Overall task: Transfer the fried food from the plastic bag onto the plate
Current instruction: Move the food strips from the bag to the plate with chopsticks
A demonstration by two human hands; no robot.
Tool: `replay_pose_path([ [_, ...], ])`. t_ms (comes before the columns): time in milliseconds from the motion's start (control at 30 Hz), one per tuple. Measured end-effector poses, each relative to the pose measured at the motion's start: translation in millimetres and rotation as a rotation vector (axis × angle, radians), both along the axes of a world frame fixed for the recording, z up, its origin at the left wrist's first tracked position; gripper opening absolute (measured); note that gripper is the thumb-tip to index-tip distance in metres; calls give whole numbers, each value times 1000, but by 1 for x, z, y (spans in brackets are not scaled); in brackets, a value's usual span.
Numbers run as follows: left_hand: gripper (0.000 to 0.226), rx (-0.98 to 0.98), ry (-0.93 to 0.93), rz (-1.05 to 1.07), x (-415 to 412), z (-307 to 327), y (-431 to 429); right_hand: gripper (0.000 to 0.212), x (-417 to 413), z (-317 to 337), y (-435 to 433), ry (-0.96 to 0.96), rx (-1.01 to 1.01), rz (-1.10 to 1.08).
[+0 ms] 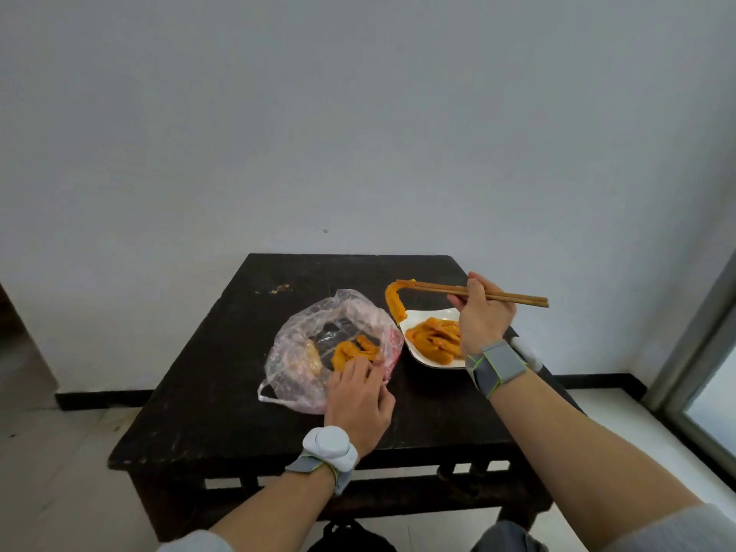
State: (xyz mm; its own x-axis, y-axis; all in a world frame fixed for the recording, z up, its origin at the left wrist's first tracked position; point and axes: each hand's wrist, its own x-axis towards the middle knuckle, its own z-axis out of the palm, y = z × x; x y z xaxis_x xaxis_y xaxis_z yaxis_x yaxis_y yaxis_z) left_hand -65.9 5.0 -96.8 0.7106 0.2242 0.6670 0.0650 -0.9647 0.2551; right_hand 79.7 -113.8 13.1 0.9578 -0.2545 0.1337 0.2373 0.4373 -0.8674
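Note:
A crumpled clear plastic bag (302, 344) lies open on the dark table, with orange fried pieces (354, 352) inside it. My left hand (358, 396) presses on the bag's near right edge and pinches the plastic. My right hand (484, 316) grips wooden chopsticks (478, 292), whose tips clamp a long curved orange fried strip (394, 302). The strip hangs between the bag and the left corner of the white plate (418, 354). Several fried pieces (434, 336) lie on the plate, partly hidden by my right hand.
The dark wooden table (239, 392) stands against a pale wall. A crumb smear (280, 289) marks its far left area. A window frame (697, 352) runs along the right. A dark bag (350, 537) sits on the floor under the table's front edge.

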Motion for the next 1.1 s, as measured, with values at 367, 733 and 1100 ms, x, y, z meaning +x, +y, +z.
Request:
replay_pose_path([
  [367, 21, 30, 160, -7, 26, -17, -25, 18, 28, -19, -80, -33, -220, -193],
  [733, 23, 31, 218, -10, 35, -25, -27, 25, 30, -44, -90, -239, -856, -280],
  [1100, 21, 19, 181, -23, 34, -27, -24, 14, 14, -75, -70, -682, -1134, -228],
])
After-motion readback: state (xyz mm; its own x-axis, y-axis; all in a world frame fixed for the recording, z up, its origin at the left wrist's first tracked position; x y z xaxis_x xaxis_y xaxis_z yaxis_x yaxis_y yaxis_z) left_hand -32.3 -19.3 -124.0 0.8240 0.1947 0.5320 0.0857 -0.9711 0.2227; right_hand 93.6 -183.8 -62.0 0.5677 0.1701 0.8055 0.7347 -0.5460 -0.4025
